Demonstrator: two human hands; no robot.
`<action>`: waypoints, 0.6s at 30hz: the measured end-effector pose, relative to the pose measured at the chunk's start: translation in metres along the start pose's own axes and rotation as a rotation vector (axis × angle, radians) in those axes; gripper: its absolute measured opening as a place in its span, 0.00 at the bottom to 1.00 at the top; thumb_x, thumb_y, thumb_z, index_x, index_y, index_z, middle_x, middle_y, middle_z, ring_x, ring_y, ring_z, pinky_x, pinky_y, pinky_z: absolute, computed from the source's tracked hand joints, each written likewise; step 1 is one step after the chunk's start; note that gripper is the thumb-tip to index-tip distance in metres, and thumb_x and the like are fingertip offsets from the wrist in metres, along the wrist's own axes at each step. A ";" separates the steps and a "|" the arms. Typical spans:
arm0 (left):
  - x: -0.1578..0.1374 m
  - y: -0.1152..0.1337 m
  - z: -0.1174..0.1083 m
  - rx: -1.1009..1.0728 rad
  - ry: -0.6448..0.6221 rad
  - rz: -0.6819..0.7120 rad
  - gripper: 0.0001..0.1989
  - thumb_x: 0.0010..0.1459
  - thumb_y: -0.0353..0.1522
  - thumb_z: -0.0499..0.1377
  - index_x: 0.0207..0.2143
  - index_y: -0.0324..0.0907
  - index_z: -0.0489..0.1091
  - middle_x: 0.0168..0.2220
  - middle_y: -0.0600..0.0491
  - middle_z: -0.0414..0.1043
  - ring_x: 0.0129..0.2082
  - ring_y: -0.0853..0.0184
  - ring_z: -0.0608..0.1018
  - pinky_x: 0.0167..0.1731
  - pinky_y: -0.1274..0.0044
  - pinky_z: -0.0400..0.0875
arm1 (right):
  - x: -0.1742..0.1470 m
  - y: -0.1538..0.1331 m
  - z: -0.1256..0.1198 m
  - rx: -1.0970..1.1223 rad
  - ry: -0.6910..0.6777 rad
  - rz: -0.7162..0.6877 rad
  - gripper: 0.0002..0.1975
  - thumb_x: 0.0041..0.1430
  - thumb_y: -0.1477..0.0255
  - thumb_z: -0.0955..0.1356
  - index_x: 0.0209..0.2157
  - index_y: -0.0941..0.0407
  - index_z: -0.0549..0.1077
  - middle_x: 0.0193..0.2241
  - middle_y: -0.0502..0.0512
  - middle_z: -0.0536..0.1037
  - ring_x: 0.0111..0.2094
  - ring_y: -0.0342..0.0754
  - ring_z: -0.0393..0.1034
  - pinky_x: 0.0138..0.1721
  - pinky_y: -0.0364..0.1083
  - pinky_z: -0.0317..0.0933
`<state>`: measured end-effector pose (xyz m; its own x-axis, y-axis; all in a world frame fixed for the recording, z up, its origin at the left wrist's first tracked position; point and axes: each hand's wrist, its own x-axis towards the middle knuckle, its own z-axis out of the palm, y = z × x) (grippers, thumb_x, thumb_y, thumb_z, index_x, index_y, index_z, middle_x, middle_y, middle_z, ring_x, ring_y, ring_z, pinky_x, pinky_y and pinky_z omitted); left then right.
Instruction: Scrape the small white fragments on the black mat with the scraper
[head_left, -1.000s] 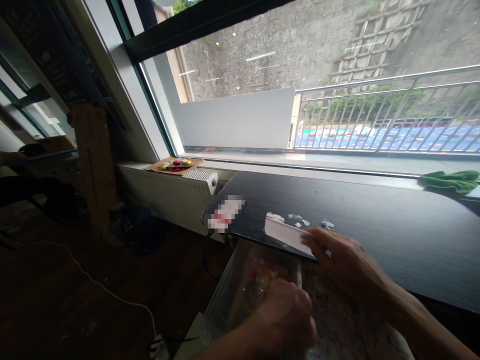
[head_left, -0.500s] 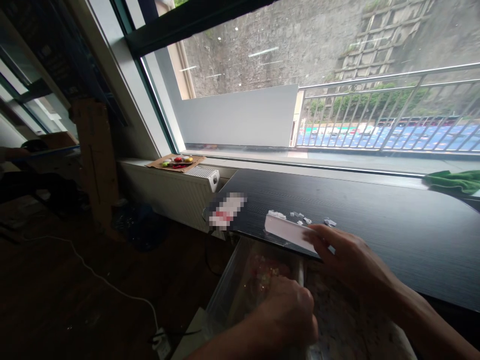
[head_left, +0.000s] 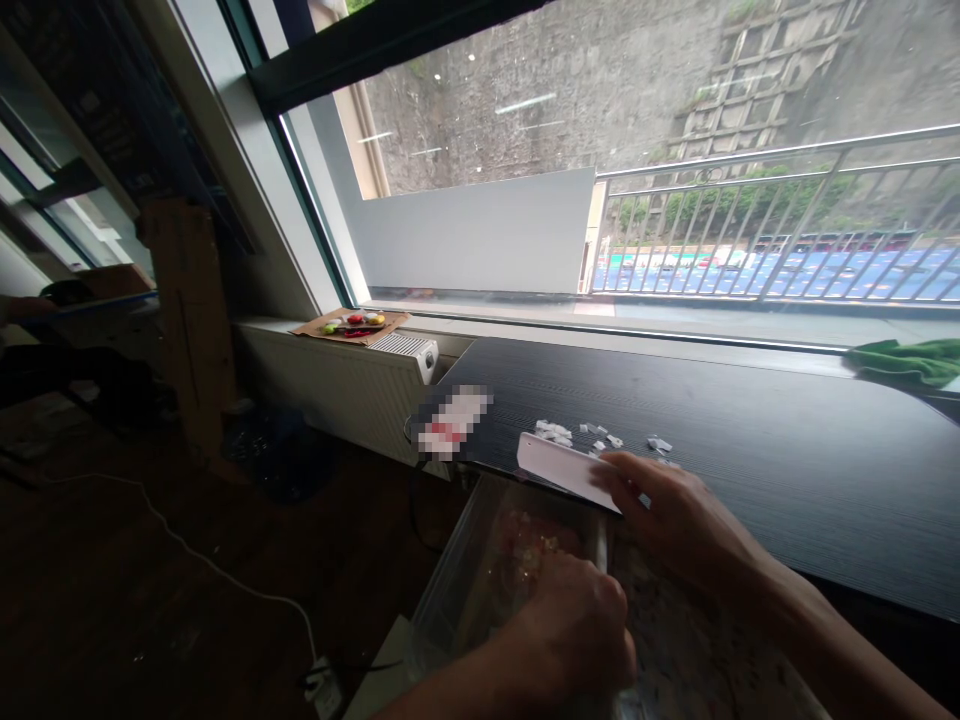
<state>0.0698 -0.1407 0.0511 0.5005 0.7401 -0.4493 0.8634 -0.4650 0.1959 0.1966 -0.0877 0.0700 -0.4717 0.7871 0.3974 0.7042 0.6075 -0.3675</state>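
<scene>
Sliding a little toward nine o'clock since a moment ago, the white card (head_left: 564, 468) — pinched in the right hand (head_left: 679, 520) — now pushes the small white bits (head_left: 592, 436) along the black table (head_left: 787, 440) edge, while the left hand (head_left: 581, 625) stays closed on the clear bin (head_left: 457, 580) below.

Dark table (head_left: 750, 440) fills the right of frame; white scraps (head_left: 600, 437) sit centre, white card (head_left: 559, 466) at the near edge, green cloth (head_left: 911, 362) far right.

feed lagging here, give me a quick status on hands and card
Right hand pinching flat white card at black desk edge. Left hand gripping clear plastic bin rim below. Small white scraps beside card.
</scene>
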 end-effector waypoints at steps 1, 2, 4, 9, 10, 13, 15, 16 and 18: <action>0.000 0.000 0.000 -0.003 0.002 -0.003 0.17 0.56 0.34 0.53 0.40 0.32 0.75 0.36 0.36 0.78 0.38 0.51 0.80 0.34 0.68 0.72 | -0.001 -0.002 0.000 0.011 -0.013 -0.007 0.11 0.64 0.69 0.59 0.33 0.53 0.72 0.26 0.51 0.78 0.26 0.46 0.72 0.27 0.43 0.59; 0.000 0.000 0.000 -0.005 0.003 -0.008 0.17 0.56 0.35 0.53 0.39 0.32 0.75 0.35 0.36 0.78 0.38 0.51 0.80 0.34 0.68 0.71 | -0.002 -0.004 -0.001 0.018 -0.020 -0.008 0.12 0.64 0.69 0.59 0.32 0.53 0.72 0.25 0.51 0.78 0.25 0.46 0.71 0.27 0.43 0.59; 0.000 0.000 0.001 -0.008 0.007 -0.018 0.17 0.56 0.35 0.53 0.40 0.32 0.75 0.35 0.36 0.78 0.38 0.51 0.80 0.34 0.68 0.71 | -0.005 -0.006 -0.006 0.030 -0.012 0.004 0.12 0.64 0.68 0.59 0.32 0.53 0.72 0.24 0.51 0.78 0.24 0.46 0.71 0.26 0.43 0.60; 0.000 -0.001 0.003 -0.042 0.014 -0.012 0.17 0.55 0.34 0.54 0.40 0.31 0.75 0.36 0.37 0.78 0.38 0.52 0.80 0.36 0.68 0.71 | -0.018 0.011 -0.025 -0.017 0.112 0.098 0.13 0.64 0.63 0.60 0.36 0.52 0.73 0.29 0.53 0.81 0.25 0.47 0.72 0.27 0.43 0.62; 0.000 -0.001 0.002 -0.043 0.008 -0.009 0.17 0.55 0.33 0.54 0.41 0.31 0.75 0.36 0.37 0.78 0.39 0.52 0.80 0.37 0.68 0.71 | -0.021 0.017 -0.029 -0.047 0.137 0.120 0.13 0.63 0.62 0.60 0.36 0.52 0.73 0.28 0.52 0.80 0.23 0.46 0.71 0.26 0.44 0.62; 0.000 -0.001 0.001 -0.044 -0.003 -0.011 0.17 0.55 0.33 0.54 0.40 0.32 0.76 0.37 0.36 0.78 0.40 0.52 0.80 0.38 0.68 0.72 | -0.028 0.030 -0.035 -0.101 0.147 0.150 0.13 0.63 0.61 0.61 0.36 0.52 0.73 0.24 0.50 0.78 0.18 0.44 0.67 0.23 0.44 0.60; 0.001 -0.001 0.001 -0.048 -0.007 -0.015 0.17 0.55 0.33 0.54 0.40 0.32 0.77 0.37 0.36 0.78 0.39 0.51 0.80 0.38 0.67 0.72 | -0.029 0.033 -0.036 -0.094 0.119 0.157 0.13 0.63 0.61 0.61 0.36 0.52 0.73 0.23 0.48 0.77 0.18 0.44 0.66 0.23 0.43 0.60; 0.001 -0.001 0.001 -0.048 -0.006 -0.017 0.17 0.55 0.33 0.54 0.39 0.32 0.77 0.37 0.36 0.78 0.39 0.51 0.80 0.38 0.67 0.72 | -0.029 0.032 -0.035 -0.081 0.101 0.157 0.13 0.63 0.61 0.61 0.36 0.52 0.73 0.23 0.48 0.77 0.19 0.43 0.66 0.24 0.43 0.60; 0.002 -0.001 0.002 -0.048 -0.006 -0.020 0.16 0.55 0.33 0.54 0.39 0.32 0.77 0.37 0.36 0.78 0.40 0.50 0.80 0.38 0.67 0.72 | -0.025 0.030 -0.032 -0.050 0.070 0.153 0.13 0.64 0.62 0.60 0.35 0.52 0.73 0.24 0.49 0.77 0.20 0.44 0.67 0.24 0.43 0.60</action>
<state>0.0696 -0.1398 0.0483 0.4827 0.7458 -0.4591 0.8754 -0.4259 0.2285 0.2468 -0.0931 0.0762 -0.3201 0.8597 0.3981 0.7914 0.4736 -0.3865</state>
